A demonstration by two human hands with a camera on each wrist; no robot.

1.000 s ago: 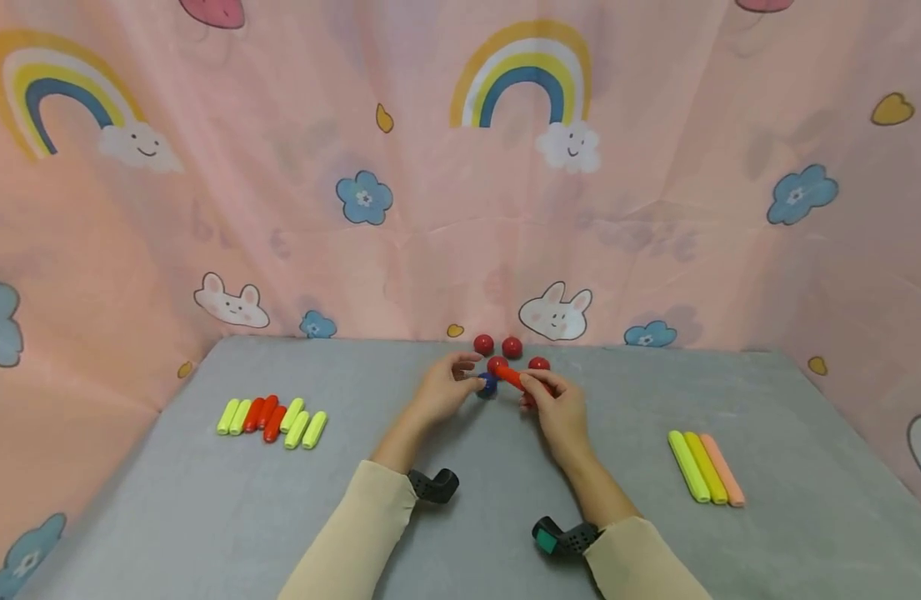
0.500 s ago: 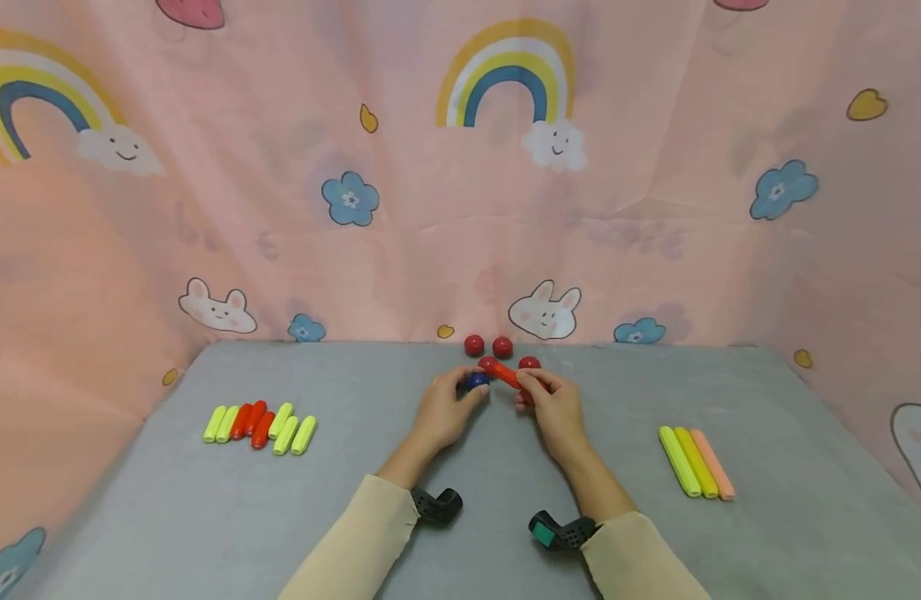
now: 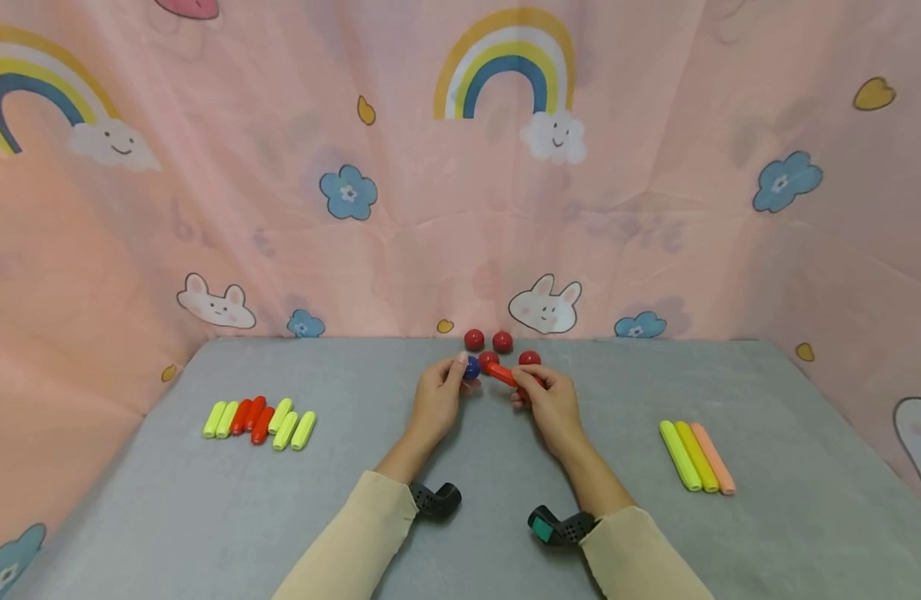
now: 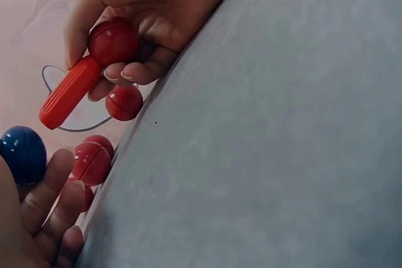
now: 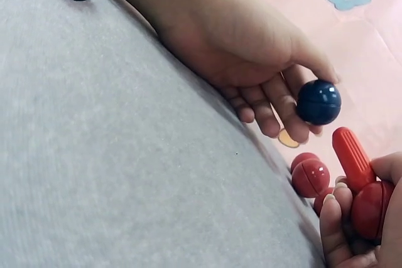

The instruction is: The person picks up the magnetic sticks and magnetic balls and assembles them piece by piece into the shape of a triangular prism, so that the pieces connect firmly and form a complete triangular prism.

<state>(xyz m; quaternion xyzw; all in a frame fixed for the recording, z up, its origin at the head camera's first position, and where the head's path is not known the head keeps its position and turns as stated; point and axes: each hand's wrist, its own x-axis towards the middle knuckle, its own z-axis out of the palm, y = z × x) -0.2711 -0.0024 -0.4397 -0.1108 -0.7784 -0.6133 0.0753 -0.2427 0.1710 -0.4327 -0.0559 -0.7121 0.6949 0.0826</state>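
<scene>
In the head view my left hand (image 3: 436, 402) pinches a dark blue ball (image 3: 471, 367) between thumb and fingers. The right wrist view shows that blue ball (image 5: 319, 101) held up off the table. My right hand (image 3: 556, 408) grips a ridged red rod (image 3: 501, 372) with a red ball (image 4: 114, 41) at its hand-side end. The rod's free end (image 4: 55, 114) points toward the blue ball, with a small gap between them. Several loose red balls (image 3: 503, 342) lie just beyond the hands, close to the back edge of the table.
To the left on the grey table (image 3: 205, 517) lie several short yellow-green rods (image 3: 303, 431) and red rods (image 3: 260, 426). At right, longer yellow-green (image 3: 680, 456), yellow (image 3: 697, 457) and peach (image 3: 713, 458) rods lie side by side. A patterned pink cloth (image 3: 400, 267) hangs behind.
My left hand has reached the blue ball, taken hold of it and raised it slightly from the table. The right hand keeps the red rod almost in place. The head view has shifted slightly.
</scene>
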